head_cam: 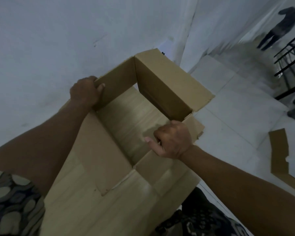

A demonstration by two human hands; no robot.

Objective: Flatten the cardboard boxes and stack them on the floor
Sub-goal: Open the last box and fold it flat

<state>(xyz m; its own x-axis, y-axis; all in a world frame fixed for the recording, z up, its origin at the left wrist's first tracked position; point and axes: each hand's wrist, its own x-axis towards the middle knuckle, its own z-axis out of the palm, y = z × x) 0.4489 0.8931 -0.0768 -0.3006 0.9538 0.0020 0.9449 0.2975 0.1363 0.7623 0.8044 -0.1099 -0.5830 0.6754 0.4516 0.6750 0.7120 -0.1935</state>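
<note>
Two hands hold an open cardboard box [119, 133] above a pale tiled floor [237, 108], close to a white wall [58, 40]. The left hand [85, 91] is closed over the box's far-left rim; the right hand [173, 139] curls tightly around its right edge. A flattened cardboard piece [279, 152] lies on the floor at right, and a black metal frame [289, 65] stands beyond it.

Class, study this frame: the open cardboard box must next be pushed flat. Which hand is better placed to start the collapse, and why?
Probably the left hand: it grips the top edge of the cardboard box's standing wall. The right hand holds a lower side edge, better for steadying.
</note>
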